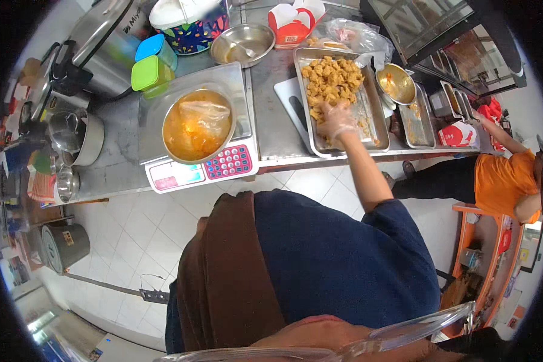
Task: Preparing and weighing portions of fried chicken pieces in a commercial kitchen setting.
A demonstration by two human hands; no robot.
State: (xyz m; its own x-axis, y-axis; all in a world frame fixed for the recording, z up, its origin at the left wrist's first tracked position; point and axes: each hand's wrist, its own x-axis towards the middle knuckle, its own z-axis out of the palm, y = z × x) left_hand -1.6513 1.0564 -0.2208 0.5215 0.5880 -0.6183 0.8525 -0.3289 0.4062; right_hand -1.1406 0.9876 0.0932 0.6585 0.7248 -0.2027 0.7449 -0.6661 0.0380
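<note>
My right hand (338,122), in a clear plastic glove, reaches into a metal tray (377,130). Its fingers are bent around fried chicken pieces (333,78) at the near edge of the pile; some fingertips are hidden among them. The golden-brown pieces fill the tray's far part, and crumbs lie on its bare near part. My left hand is out of sight. Left of the tray, a steel bowl (168,136) of orange-brown sauce sits on a digital scale (238,172). A crumpled clear plastic bag or glove (205,114) lies in the bowl.
A white cutting board (289,99) is partly under the tray. Beyond stand a shallow steel bowl (262,42) and a red-and-white carton (292,24). A sauce-smeared bowl (398,84) is to the right, near a glass display case (422,30). Another person (501,181) stands at the far right.
</note>
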